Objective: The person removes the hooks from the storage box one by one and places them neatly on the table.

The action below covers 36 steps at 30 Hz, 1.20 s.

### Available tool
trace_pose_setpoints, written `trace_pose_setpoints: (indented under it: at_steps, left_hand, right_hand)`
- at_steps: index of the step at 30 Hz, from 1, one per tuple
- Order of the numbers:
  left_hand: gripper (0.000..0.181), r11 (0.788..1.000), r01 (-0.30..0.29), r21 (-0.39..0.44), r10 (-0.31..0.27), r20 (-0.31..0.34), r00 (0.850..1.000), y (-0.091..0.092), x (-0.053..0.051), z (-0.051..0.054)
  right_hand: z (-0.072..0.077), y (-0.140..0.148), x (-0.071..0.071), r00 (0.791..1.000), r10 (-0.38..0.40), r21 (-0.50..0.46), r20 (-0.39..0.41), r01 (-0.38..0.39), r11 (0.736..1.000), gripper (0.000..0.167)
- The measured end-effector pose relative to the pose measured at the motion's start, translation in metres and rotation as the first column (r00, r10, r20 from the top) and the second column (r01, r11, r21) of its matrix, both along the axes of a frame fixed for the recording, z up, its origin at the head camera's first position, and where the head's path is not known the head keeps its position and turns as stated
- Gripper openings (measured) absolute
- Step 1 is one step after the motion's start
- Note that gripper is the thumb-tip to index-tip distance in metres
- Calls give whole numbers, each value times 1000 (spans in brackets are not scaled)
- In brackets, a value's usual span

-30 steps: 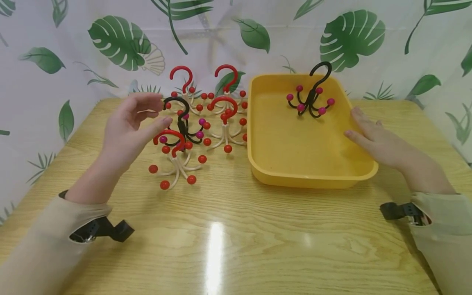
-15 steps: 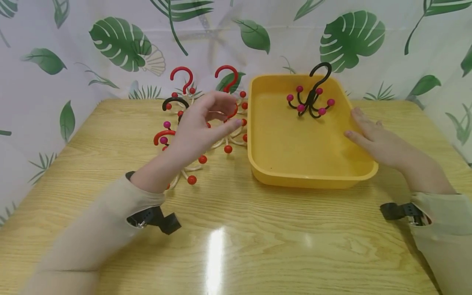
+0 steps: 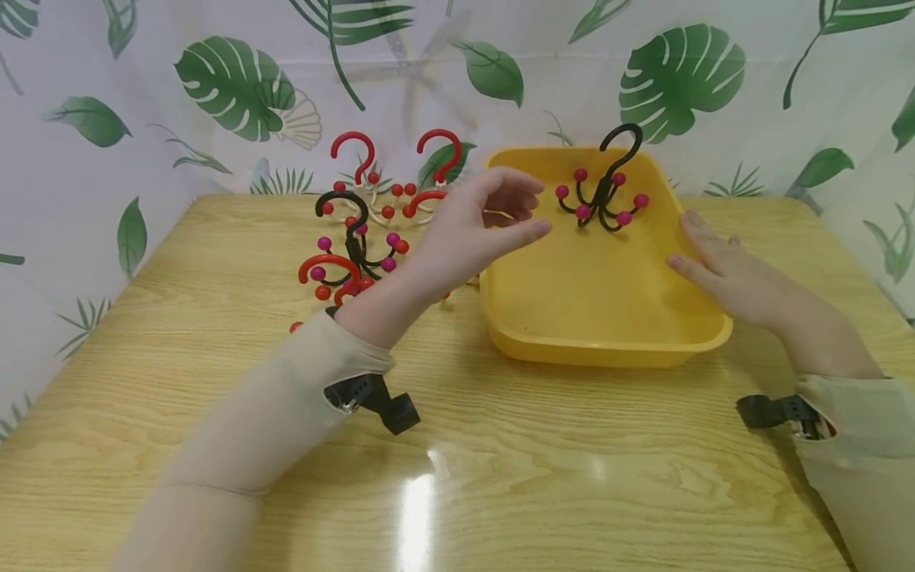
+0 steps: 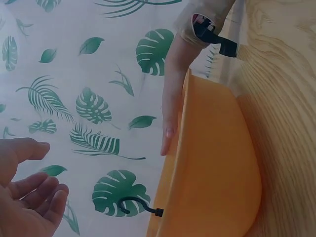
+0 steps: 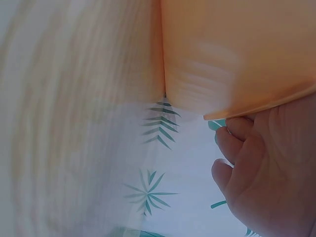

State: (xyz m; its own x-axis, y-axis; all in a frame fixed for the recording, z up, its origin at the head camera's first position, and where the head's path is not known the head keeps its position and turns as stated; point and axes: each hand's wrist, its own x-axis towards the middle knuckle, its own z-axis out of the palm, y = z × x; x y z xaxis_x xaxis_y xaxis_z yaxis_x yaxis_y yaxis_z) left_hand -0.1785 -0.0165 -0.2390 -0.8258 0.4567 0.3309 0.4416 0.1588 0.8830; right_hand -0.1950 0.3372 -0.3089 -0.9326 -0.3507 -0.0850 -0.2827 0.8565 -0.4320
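Observation:
My left hand (image 3: 475, 234) hangs over the left rim of the yellow plastic tub (image 3: 608, 348), with loosely curved fingers and nothing between them. In the left wrist view the same hand (image 4: 29, 197) has a visible gap between thumb and fingers. Against the tub's right rim rests my right hand (image 3: 743, 278), fingers fairly straight; the right wrist view shows it (image 5: 271, 168) touching the rim from outside. Inside the tub, at the back, stands a black claw hanger (image 3: 604, 191) with pink balls on its arm tips; its hook rises above the rim.
Left of the tub stand another black claw hanger (image 3: 353, 246) and several red-hooked white ones, such as a back one (image 3: 368, 159) and a front one (image 3: 332, 262). My left arm partly hides them. A leaf-print cloth (image 3: 429, 71) backs the wooden table (image 3: 572, 445).
My left hand has moved right, from beside the black hanger on the table, across the red-hooked hangers, to above the tub's left rim. The right hand and the tub stay put.

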Motion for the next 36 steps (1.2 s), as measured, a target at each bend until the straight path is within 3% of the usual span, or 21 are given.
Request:
trace_pose_setpoints:
  at_steps: [7, 13, 19, 24, 29, 36]
  left_hand:
    - [33, 1000, 14, 8, -15, 105, 994, 27, -9, 7]
    - [37, 999, 45, -19, -43, 109, 993, 55, -17, 20]
    - [37, 999, 23, -25, -20, 124, 992, 77, -32, 27]
    - [42, 999, -30, -17, 33, 180, 983, 93, -48, 21]
    - [45, 993, -114, -9, 112, 252, 961, 104, -65, 15]
    - [45, 979, -199, 41, 175, 323, 930, 115, -92, 2]
  right_hand:
    - [0, 0, -1, 1000, -7, 4, 4, 7, 1000, 69]
    - [-2, 0, -3, 1000, -7, 3, 11, 7, 1000, 69]
    - [-2, 1, -1, 1000, -4, -10, 10, 4, 1000, 70]
    - [-2, 1, 0, 1000, -10, -9, 19, 10, 1000, 70]
    - [-4, 1, -1, 1000, -14, -9, 18, 14, 1000, 70]
    - [-2, 1, -2, 1000, -11, -1, -14, 11, 1000, 69]
